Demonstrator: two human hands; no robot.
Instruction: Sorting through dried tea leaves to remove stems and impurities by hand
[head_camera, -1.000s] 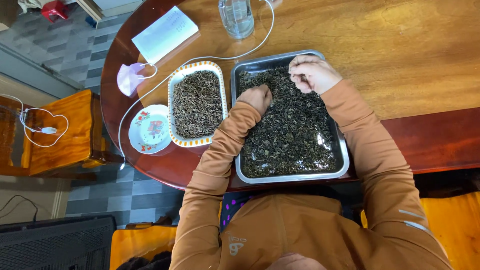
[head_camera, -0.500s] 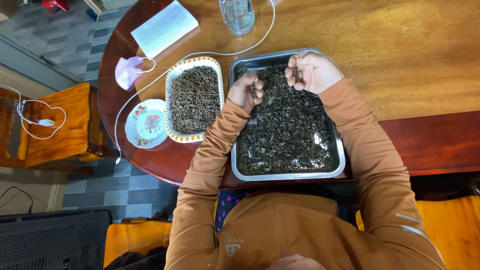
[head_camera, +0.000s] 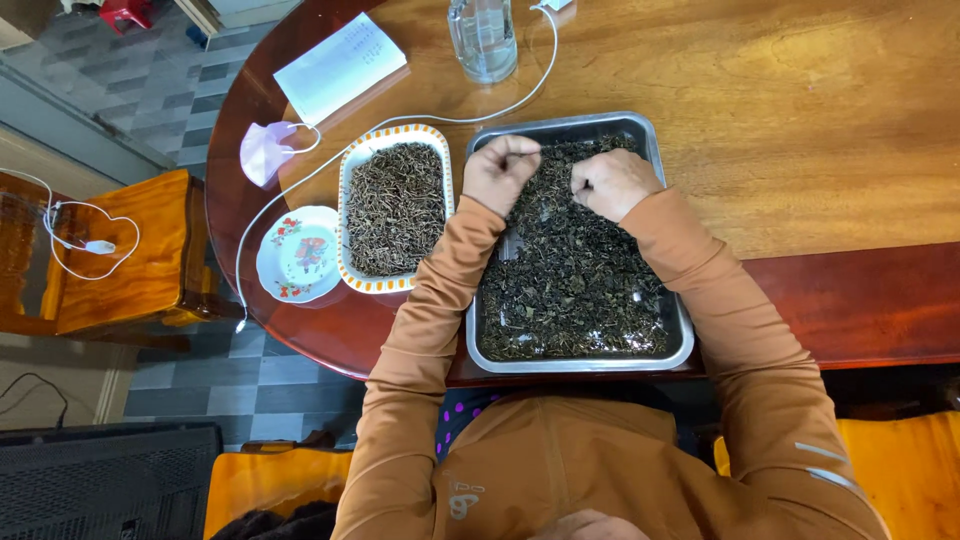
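Note:
A steel tray (head_camera: 655, 140) full of dark dried leaves (head_camera: 575, 280) lies on the wooden table in front of me. My left hand (head_camera: 500, 170) hovers over the tray's far left part, fingers pinched together on some leaves. My right hand (head_camera: 612, 180) rests on the leaves near the far middle, fingers curled and pinching leaves too. To the left of the tray stands a rectangular dish with an orange-patterned rim (head_camera: 345, 215), filled with thin brown stems (head_camera: 395, 205).
A small floral saucer (head_camera: 298, 254) sits left of the dish. A pink face mask (head_camera: 262, 150), a white booklet (head_camera: 340, 65), a glass jar (head_camera: 483, 38) and a white cable (head_camera: 330, 165) lie on the table. An orange wooden chair (head_camera: 125, 250) stands at the left.
Both hands have drawn closer together over the far end of the tray. My left hand has moved away from me, towards the tray's far left corner.

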